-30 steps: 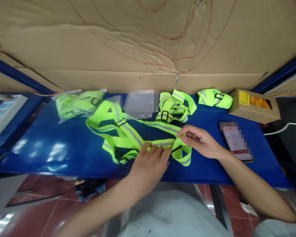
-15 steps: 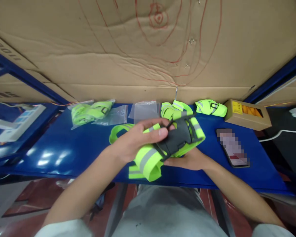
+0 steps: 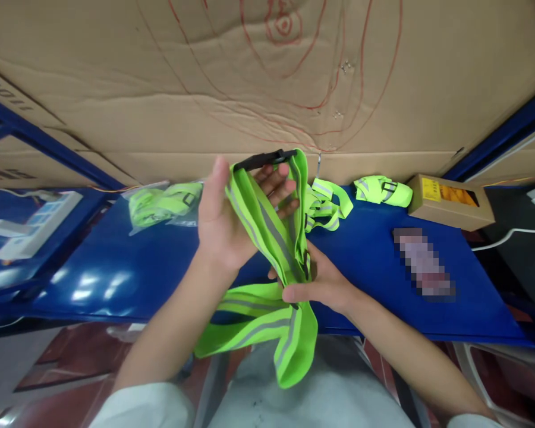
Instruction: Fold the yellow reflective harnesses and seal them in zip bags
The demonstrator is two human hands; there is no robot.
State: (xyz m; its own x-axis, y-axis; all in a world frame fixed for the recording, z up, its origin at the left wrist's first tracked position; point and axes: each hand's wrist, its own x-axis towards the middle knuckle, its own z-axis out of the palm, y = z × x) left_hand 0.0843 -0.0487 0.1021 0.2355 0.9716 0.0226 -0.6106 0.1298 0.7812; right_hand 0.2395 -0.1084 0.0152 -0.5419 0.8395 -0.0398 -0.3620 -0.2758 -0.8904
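while the left hand (image 3: 225, 223) is open, thumb apart from fingers, one neon reflective strap (image 3: 271, 229) lies across its palm, above the blue table (image 3: 160, 261); right hand (image 3: 323, 282), clamped on the strap's gathered folds. black buckle (image 3: 261, 160), at top. behind: bagged straps (image 3: 160, 205), loose straps (image 3: 327, 205), rolled strap (image 3: 383, 191) beside cardboard box (image 3: 450, 205).
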